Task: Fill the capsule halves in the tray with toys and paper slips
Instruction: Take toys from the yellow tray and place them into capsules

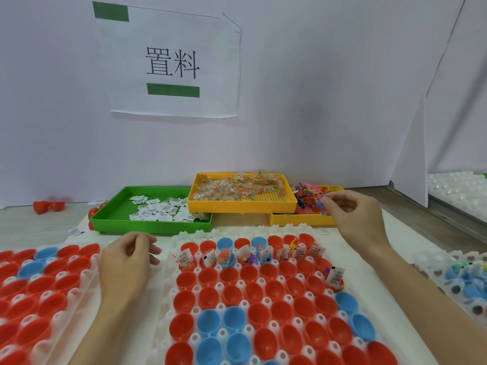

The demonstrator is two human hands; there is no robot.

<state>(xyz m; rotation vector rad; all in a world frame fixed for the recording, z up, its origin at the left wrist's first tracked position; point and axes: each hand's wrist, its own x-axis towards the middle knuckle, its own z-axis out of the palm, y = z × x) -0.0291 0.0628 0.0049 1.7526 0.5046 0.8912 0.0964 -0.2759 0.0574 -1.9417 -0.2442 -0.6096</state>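
Right hand (353,214), fingers curled with thumb and fingertips pinched together over the toys (308,201) in the far yellow bin (303,219); whether a toy is held between them cannot be told. Left hand (126,262), fingers loosely curled and holding nothing, rests between two white trays, left tray (79,280) and centre tray (253,285). Centre tray holds red and blue capsule halves (232,296); most of one row near its far edge and one half at the right edge contain paper slips (336,275) and small toys. Behind it, a green bin (110,219) of loose slips; an upper yellow bin (237,205) of clear packets rests partly on it and on the far yellow bin. Loose red halves (47,206) lie at far left. Third tray (453,280) at right. Wall sheet (174,61) reads "置料", with two green bars.
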